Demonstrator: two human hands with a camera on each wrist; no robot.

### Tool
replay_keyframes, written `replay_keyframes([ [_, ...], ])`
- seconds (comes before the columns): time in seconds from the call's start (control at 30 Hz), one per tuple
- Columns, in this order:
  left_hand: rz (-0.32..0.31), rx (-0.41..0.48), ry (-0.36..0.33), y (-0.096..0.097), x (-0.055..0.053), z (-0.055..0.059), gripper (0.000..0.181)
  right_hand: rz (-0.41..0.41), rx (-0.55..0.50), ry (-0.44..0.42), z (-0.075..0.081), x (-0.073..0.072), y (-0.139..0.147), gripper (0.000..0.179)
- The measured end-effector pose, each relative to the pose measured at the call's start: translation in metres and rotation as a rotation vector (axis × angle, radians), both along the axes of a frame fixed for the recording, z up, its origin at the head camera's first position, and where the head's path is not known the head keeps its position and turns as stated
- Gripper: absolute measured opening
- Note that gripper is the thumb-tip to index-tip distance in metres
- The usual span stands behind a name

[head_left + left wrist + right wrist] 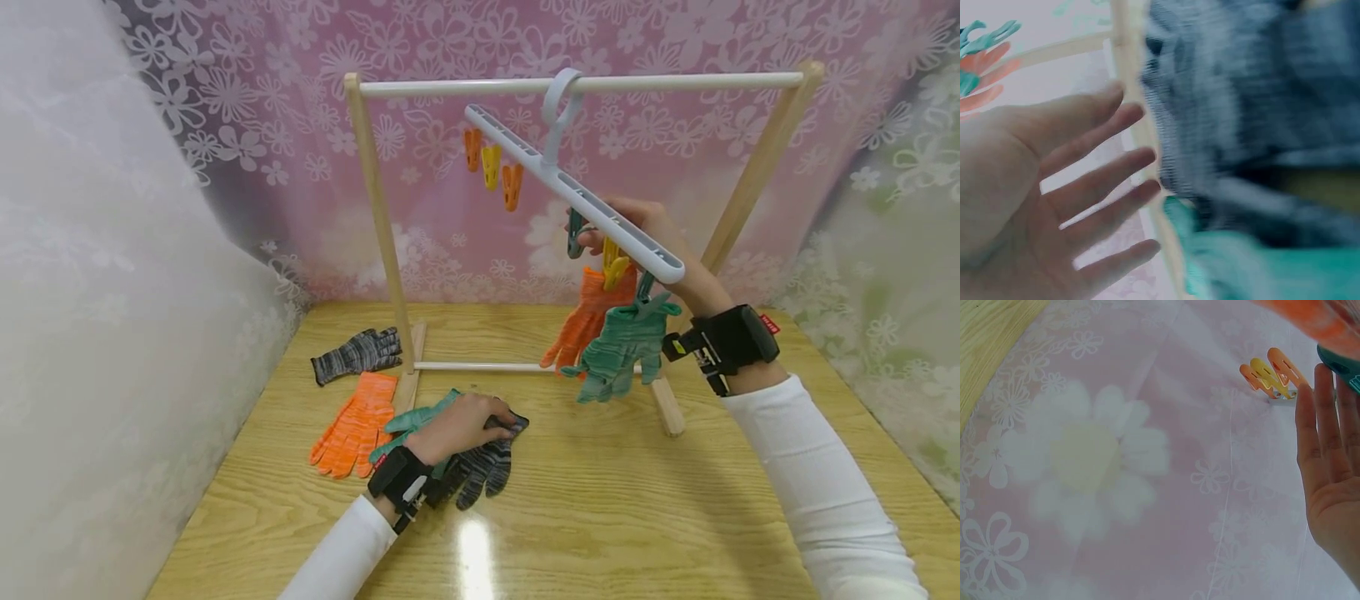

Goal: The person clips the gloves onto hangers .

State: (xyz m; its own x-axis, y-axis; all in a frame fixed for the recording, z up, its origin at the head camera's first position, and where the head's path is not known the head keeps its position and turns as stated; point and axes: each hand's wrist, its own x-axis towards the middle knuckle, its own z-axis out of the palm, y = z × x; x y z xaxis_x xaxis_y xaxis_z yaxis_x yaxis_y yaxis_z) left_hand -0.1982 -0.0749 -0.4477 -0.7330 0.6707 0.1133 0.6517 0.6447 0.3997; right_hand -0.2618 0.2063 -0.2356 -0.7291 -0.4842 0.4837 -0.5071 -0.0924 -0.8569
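Note:
On the table, my left hand (472, 425) rests over a grey-black knit glove (487, 467), fingers extended; a green glove (423, 417) is partly under it. In the left wrist view the left fingers (1104, 187) are spread beside the blurred grey knit. My right hand (637, 221) reaches behind the white hanger (600, 217), fingertips around a dark green clothespin (575, 233); its thumb is hidden in the right wrist view. An orange glove (592, 308) hangs from a yellow clothespin (613, 267), and a green glove (622, 346) from another green clothespin (647, 292).
The hanger hooks over the white bar (465, 86) of a wooden-legged rack (378, 192). Two orange clothespins (512, 187) and a yellow one (491, 167) hang at its far end. Another grey-black glove (360, 354) and an orange glove (356, 429) lie at the left.

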Motion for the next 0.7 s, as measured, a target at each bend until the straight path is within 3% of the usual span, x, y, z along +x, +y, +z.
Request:
replay_keyframes([
  [0.13,0.104,0.035,0.114,0.006,-0.009,0.013,0.025,-0.003,-0.009,0.007,-0.001,-0.003,0.002,0.028],
  [0.27,0.215,-0.015,0.193,0.011,-0.011,0.015,0.03,-0.014,0.017,0.024,-0.003,-0.004,0.003,0.026],
  [0.5,0.284,-0.107,0.113,0.013,-0.005,-0.003,0.051,-0.005,0.007,-0.005,-0.004,0.002,0.001,0.029],
  [0.7,0.284,-0.089,0.12,0.015,-0.008,-0.005,0.037,0.05,-0.015,-0.05,-0.001,0.0,0.002,0.031],
])
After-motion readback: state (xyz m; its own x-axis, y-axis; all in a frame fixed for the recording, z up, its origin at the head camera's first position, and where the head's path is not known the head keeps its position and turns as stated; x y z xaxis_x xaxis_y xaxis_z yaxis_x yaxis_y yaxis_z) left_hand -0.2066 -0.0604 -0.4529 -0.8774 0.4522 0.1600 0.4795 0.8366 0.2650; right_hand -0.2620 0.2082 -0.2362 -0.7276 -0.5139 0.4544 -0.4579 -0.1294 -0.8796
